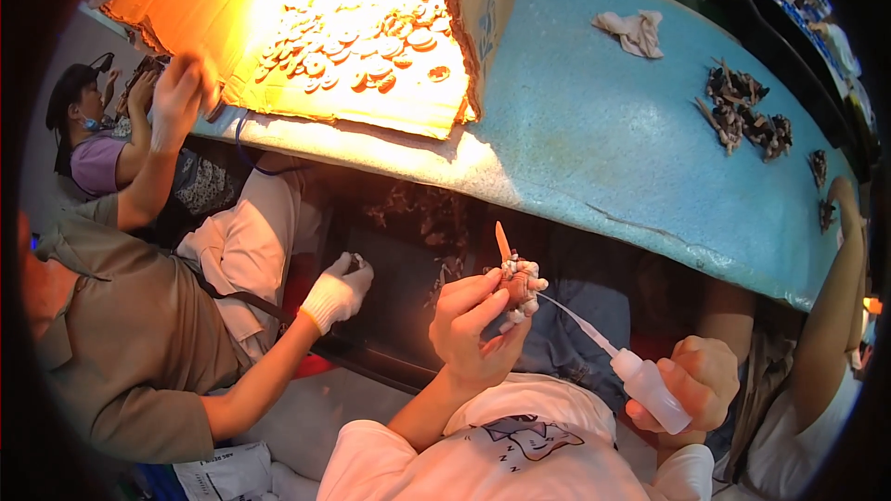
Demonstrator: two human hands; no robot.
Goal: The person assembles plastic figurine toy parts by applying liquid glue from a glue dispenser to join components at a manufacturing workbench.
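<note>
White printed shirt [575, 459] below, left hand [471, 323] is pinching a knobbly brown-white piece [522, 288], seemingly unfinished, right hand [703, 378] gripping a translucent plastic bottle [654, 394].

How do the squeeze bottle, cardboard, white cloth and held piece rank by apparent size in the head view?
1. Cardboard
2. Squeeze bottle
3. White cloth and held piece: too alike to rank

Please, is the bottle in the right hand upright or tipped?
Tipped: the bottle slants in the right hand, its nozzle pointing toward the small piece.
</note>
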